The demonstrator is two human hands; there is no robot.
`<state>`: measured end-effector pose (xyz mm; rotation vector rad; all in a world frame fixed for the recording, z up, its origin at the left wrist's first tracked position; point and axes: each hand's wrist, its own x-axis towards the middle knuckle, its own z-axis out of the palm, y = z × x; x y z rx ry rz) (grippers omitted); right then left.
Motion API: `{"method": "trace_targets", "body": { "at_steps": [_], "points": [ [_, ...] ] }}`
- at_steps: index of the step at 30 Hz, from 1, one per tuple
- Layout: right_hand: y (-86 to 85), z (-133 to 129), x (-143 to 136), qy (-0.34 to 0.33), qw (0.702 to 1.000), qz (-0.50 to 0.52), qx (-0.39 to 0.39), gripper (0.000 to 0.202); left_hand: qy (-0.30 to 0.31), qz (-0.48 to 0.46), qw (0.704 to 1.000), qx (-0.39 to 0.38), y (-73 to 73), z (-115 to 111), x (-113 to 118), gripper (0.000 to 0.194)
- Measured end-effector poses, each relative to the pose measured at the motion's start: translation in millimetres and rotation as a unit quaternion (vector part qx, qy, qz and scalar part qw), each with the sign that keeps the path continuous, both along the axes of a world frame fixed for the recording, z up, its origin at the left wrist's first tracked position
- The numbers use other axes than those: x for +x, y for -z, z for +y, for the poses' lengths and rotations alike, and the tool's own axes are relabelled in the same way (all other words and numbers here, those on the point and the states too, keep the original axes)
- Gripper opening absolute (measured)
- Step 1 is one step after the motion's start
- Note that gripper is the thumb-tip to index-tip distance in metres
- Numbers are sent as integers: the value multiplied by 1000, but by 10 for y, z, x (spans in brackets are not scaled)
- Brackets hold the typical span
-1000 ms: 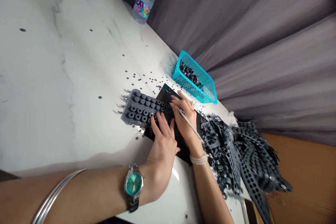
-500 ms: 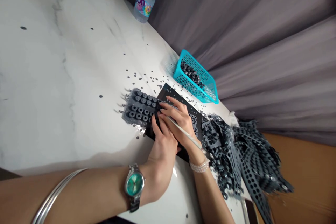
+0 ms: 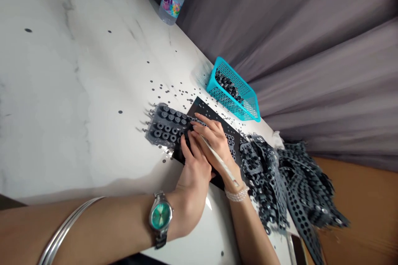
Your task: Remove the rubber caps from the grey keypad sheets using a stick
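Note:
My right hand [image 3: 214, 140], with a beaded bracelet at its wrist, closes round a slim white stick-like tool [image 3: 221, 162]. The tool's wide end points back toward the wrist; its tip is hidden by the fingers. Close against it, my left hand [image 3: 195, 161] presses its fingers on a dark grey moulded rubber sheet [image 3: 166, 124] bearing rows of round ring-shaped pieces. This sheet lies partly over a black board [image 3: 203, 107], and its left end extends past the board onto the table. The hands cover the middle of the sheet, so the exact contact point is hidden.
Small black discs are scattered over the white marbled table [image 3: 46, 112]. A turquoise basket [image 3: 228, 99] holds dark rubber pieces. Punched sheets and loose rings [image 3: 270, 186] are heaped at right, beside a cardboard box [image 3: 360, 207]. A water bottle [image 3: 174, 0] stands by the grey curtain [image 3: 295, 41].
The white tool has tilted slightly in my right hand, its wide end now lying nearer the wrist. My left hand and the sheet keep almost the same place.

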<state>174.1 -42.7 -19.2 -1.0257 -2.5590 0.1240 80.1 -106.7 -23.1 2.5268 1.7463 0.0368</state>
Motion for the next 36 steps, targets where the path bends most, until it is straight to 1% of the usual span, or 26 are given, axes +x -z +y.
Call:
{"method": "trace_targets", "body": {
  "at_steps": [4, 6, 11, 14, 19, 25, 28, 32, 34, 36],
  "points": [
    [36, 7, -4, 56, 997, 42, 40, 18, -15, -9, 999, 27, 48, -15, 20, 67],
    [35, -9, 0, 74, 995, 57, 30, 17, -19, -2, 999, 30, 56, -17, 30, 66],
    [14, -60, 30, 65, 996, 46, -45, 15, -3, -10, 1000, -2, -20, 3, -4, 64],
    [29, -59, 53, 56, 996, 47, -49, 14, -5, -26, 1000, -5, -58, 7, -31, 62],
    [34, -42, 59, 46, 997, 26, -48, 18, -5, -31, 999, -14, -62, 1, -27, 58],
    [3, -37, 38, 33, 999, 6, -25, 19, -6, -47, 998, -31, -84, 17, -27, 62],
    [-3, -27, 18, 11, 1000, 1, -17, 20, -7, -39, 999, -26, -81, 24, -29, 63],
    [17, -13, -2, -7, 1000, 3, 12, 20, -1, -33, 999, -13, -67, 13, -37, 58],
    [49, 8, 14, 2, 999, -5, 35, 20, 0, -35, 999, -4, -61, 1, -41, 57],
    [96, 46, 55, 39, 996, 6, 77, 18, -3, -36, 999, 0, -53, -9, -39, 59]
  ]
}}
